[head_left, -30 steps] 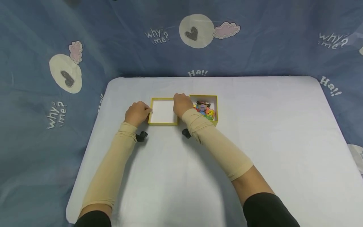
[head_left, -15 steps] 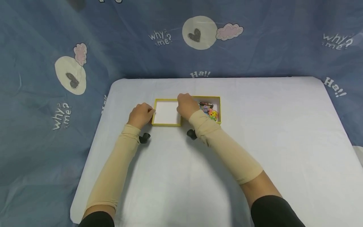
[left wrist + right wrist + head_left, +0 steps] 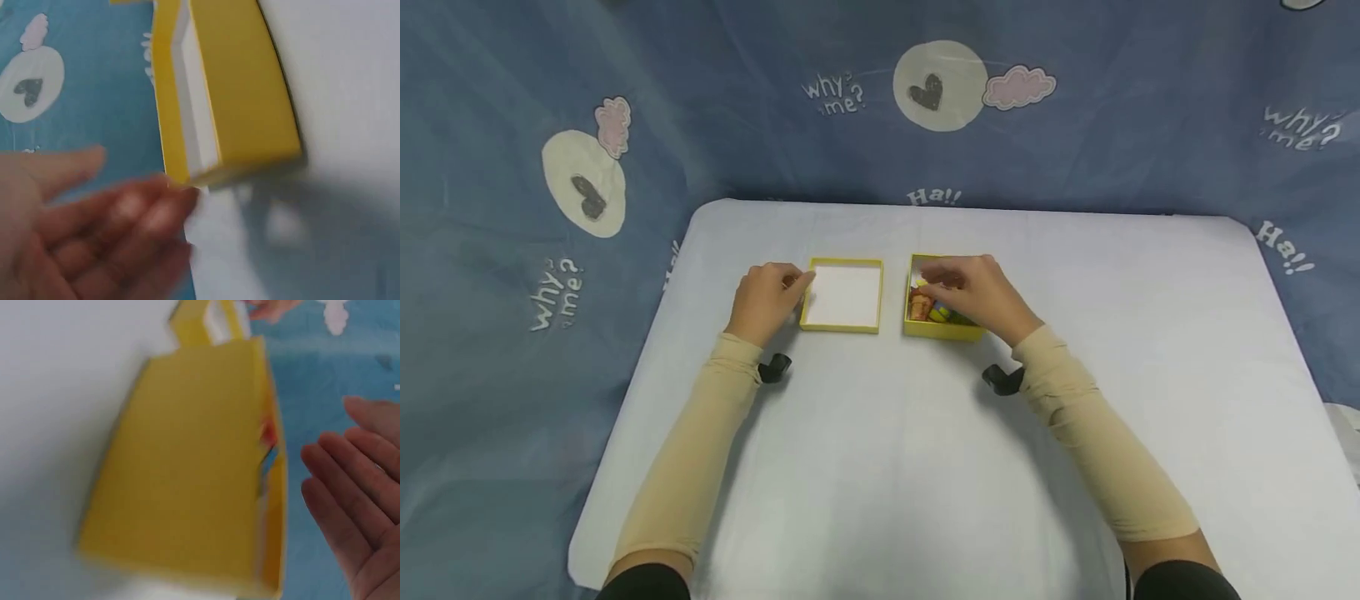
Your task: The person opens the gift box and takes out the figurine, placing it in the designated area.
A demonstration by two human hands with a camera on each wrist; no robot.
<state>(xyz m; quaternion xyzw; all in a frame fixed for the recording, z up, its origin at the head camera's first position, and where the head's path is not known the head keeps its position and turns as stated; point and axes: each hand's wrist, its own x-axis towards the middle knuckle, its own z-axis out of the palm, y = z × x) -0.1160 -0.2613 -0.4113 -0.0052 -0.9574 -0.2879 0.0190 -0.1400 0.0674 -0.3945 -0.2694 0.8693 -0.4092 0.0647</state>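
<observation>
A shallow yellow-rimmed tray or lid (image 3: 846,296) with a bare white inside lies on the table. My left hand (image 3: 767,300) is at its left edge, thumb near the rim; in the left wrist view the fingers (image 3: 125,206) are loosely bent beside the lid's corner, thumb apart from them. To its right stands a deeper yellow box (image 3: 943,331) with small colourful toys inside, among them a brown-orange figure (image 3: 920,305) and a yellow-and-blue toy (image 3: 939,312). Over the box hovers my right hand (image 3: 977,292), fingers extended and holding nothing; it hides part of the toys.
Both containers sit toward the back of a white-covered table (image 3: 880,467), with a narrow gap between them. A blue printed cloth (image 3: 737,125) hangs behind and along the left side. Black wrist cameras are strapped below both hands.
My right hand has moved right, from between the lid and the box to above the box, uncovering the box's left part. My left hand stays at the lid's left edge.
</observation>
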